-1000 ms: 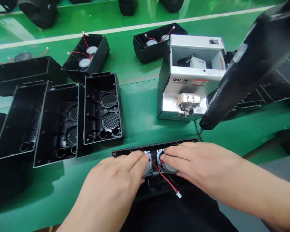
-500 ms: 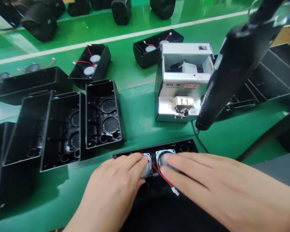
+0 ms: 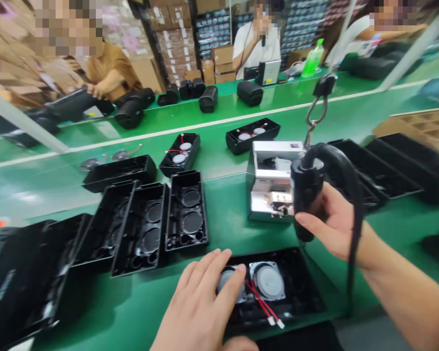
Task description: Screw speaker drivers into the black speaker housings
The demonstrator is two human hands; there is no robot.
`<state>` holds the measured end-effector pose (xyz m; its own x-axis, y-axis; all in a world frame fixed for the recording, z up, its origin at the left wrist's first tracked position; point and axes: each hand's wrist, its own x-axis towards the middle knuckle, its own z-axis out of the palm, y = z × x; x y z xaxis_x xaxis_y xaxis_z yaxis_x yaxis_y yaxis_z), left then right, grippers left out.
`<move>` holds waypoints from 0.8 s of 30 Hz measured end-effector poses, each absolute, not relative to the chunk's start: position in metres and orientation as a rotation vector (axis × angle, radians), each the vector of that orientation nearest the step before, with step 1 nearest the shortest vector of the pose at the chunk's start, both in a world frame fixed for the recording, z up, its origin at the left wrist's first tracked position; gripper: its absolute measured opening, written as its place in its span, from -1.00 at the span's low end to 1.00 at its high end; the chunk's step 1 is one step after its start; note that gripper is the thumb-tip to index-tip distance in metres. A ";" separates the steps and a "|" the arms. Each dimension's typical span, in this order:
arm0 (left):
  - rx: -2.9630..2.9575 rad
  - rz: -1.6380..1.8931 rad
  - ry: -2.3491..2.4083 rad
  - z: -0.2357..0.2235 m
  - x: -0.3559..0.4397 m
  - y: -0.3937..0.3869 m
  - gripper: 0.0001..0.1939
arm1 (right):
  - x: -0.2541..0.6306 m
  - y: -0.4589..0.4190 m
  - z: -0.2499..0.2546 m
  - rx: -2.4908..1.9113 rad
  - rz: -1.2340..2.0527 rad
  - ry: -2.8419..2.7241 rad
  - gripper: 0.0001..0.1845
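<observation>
My right hand (image 3: 338,226) is wrapped around a black electric screwdriver (image 3: 304,195), which hangs upright from a metal hook over the bench. Below it lies a black speaker housing (image 3: 305,290), open side up. Two round speaker drivers (image 3: 271,282) with metal frames sit inside that housing. Red wires (image 3: 260,301) ending in white plugs trail from them over its near edge. Resting across the left driver, my left hand (image 3: 207,295) has its fingers stretched out and partly covers it. The screwdriver's tip is blurred, above the housing and apart from the drivers.
A silver screw feeder (image 3: 269,183) stands behind the screwdriver. Several open black housings (image 3: 186,209) are lined up to the left, and more lie at right. Farther back are housings holding wired drivers (image 3: 181,153). People (image 3: 111,68) sit across the green bench (image 3: 219,195).
My right hand has left the right driver and taken hold of the screwdriver. My left hand stays at the left driver. The view has tilted up, showing people across the bench.
</observation>
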<state>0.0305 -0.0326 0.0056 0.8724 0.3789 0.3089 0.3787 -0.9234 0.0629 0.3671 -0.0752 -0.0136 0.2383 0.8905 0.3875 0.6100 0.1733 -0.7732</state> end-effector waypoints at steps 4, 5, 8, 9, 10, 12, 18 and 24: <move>3.125 0.383 0.593 -0.013 0.039 -0.033 0.01 | 0.362 -0.079 0.003 -1.308 0.443 -1.237 -0.53; 3.125 0.362 0.584 -0.016 0.041 -0.033 0.01 | 0.361 -0.080 0.013 -1.276 0.447 -1.177 -0.48; 3.094 0.316 0.593 -0.020 0.043 -0.031 0.03 | 0.356 -0.074 0.051 -1.161 0.464 -0.989 -0.31; 3.083 0.313 0.599 -0.020 0.043 -0.031 0.02 | 0.353 -0.069 0.063 -1.113 0.468 -0.943 -0.33; 3.072 0.308 0.607 -0.020 0.043 -0.030 0.00 | 0.350 -0.063 0.073 -1.068 0.474 -0.916 -0.37; 3.059 0.308 0.617 -0.019 0.043 -0.029 -0.03 | 0.343 -0.048 0.084 -1.029 0.479 -0.946 -0.45; 2.967 0.463 0.587 -0.015 0.044 -0.029 -0.09 | 0.328 -0.013 0.061 -1.013 0.530 -1.267 -0.34; 2.694 0.610 0.693 -0.010 0.071 -0.037 -0.56 | 0.324 -0.025 0.061 -1.005 0.714 -1.099 -0.35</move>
<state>0.0709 -0.0373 -0.0097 0.7944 0.5126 0.3259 0.3888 -0.8413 0.3756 0.3238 -0.0247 0.0613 0.3200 0.8682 0.3792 0.0064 0.3982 -0.9173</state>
